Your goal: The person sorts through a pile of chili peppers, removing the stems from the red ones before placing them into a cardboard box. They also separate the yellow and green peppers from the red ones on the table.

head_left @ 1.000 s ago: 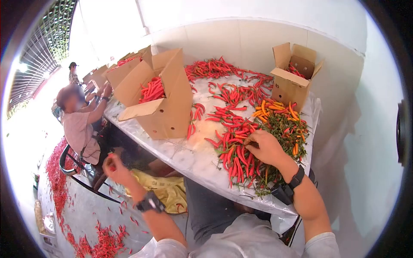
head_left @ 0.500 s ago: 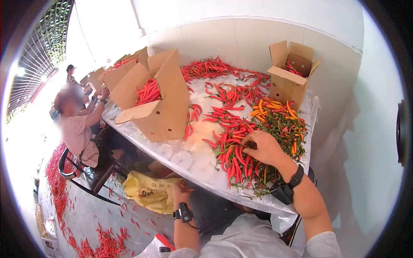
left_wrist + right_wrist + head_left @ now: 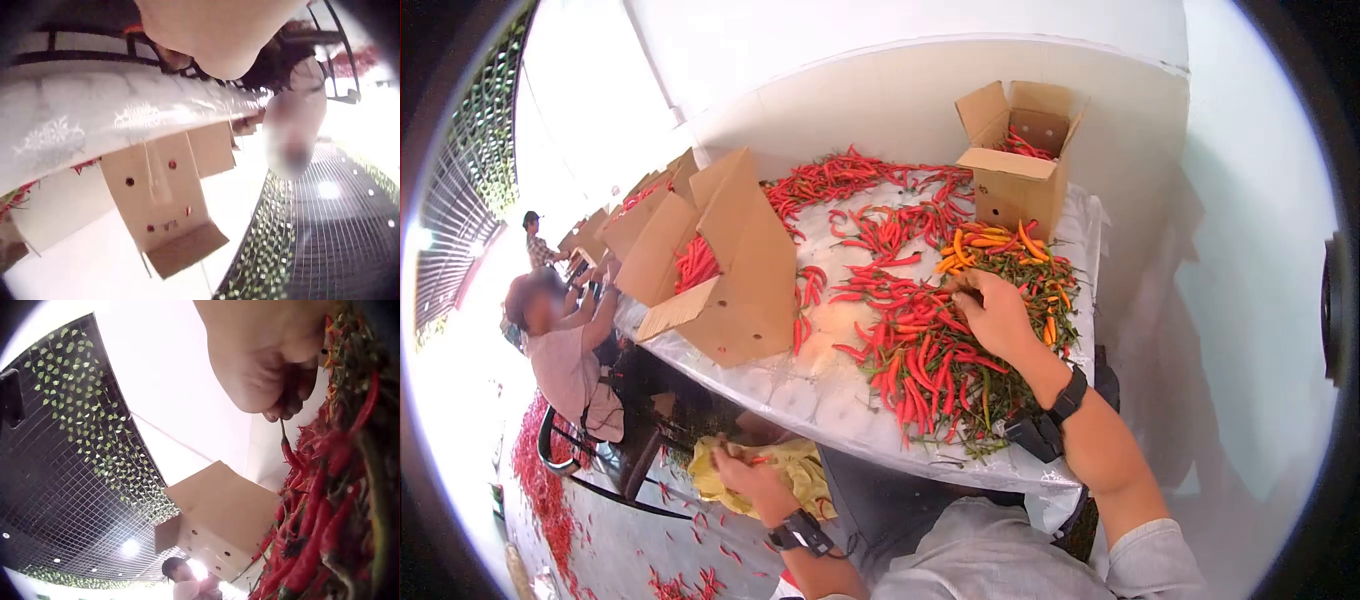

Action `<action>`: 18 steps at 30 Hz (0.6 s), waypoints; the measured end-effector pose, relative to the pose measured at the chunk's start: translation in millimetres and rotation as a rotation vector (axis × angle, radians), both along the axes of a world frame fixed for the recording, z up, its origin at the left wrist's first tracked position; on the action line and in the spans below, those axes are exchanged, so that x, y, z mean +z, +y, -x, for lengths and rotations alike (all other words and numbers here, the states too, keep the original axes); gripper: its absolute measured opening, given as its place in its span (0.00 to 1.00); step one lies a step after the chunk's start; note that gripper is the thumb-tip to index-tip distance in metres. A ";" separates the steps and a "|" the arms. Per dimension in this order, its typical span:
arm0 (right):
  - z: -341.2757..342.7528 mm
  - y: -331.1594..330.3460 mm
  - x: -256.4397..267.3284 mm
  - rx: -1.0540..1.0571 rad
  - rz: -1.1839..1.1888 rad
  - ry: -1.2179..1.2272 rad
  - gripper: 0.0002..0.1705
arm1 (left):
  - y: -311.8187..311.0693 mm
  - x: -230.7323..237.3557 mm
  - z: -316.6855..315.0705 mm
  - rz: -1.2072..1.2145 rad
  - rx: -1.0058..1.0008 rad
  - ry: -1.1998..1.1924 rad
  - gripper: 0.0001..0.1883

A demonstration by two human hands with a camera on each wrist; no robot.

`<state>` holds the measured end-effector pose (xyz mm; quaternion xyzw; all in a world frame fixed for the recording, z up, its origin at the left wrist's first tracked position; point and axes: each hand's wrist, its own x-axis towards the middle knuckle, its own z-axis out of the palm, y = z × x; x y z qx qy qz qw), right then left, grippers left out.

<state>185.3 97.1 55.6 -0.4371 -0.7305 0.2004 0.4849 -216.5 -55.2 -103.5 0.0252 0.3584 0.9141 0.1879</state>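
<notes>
My right hand (image 3: 1000,315) is over the heap of red chili peppers (image 3: 910,375) at the table's near right. In the right wrist view its fingertips pinch the thin green stem of a red chili pepper (image 3: 289,454), whose body hangs against the heap. Below the table edge, my left hand (image 3: 750,482) hovers above a yellow sack (image 3: 800,478) with its fingers curled. A bit of red chili pepper (image 3: 133,28) pokes out beside that hand in the left wrist view; the palm is hidden.
Orange chili peppers (image 3: 985,240) and green stems (image 3: 1055,285) lie beside the heap. A cardboard box (image 3: 1015,195) stands at the back right, a larger one (image 3: 750,280) at the left. Another person (image 3: 575,370) sits at the table's left. Loose chili peppers (image 3: 543,470) cover the floor.
My left hand swung in from the far left to over the sack, then back a little leftward. My right hand shifted up the heap toward the orange chili peppers. The view has turned slightly.
</notes>
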 end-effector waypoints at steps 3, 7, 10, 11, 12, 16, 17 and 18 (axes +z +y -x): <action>1.5 2.4 -3.5 0.080 0.073 0.175 0.08 | -5.2 107.1 -82.4 -0.096 -0.172 0.265 0.07; 2.3 -0.2 4.6 0.214 0.163 0.334 0.07 | 27.0 149.5 -151.2 -0.065 -0.540 0.338 0.07; 4.2 -2.4 6.4 0.275 0.189 0.387 0.06 | 54.9 167.9 -190.7 0.014 -0.772 0.453 0.09; 5.4 -3.0 5.1 0.291 0.203 0.406 0.06 | 64.6 172.0 -201.1 0.043 -0.834 0.488 0.09; 6.8 -1.8 1.1 0.304 0.167 0.409 0.06 | 76.3 170.2 -205.5 0.058 -0.936 0.615 0.09; 10.7 -8.2 2.5 0.198 -0.040 0.275 0.07 | 97.7 153.3 -230.0 0.152 -1.257 0.434 0.09; 10.8 -11.3 5.5 0.195 -0.029 0.289 0.07 | 99.8 145.5 -233.0 0.157 -1.235 0.441 0.10; 12.0 -14.2 7.2 0.193 -0.016 0.303 0.07 | 103.1 134.4 -236.3 0.164 -1.214 0.447 0.10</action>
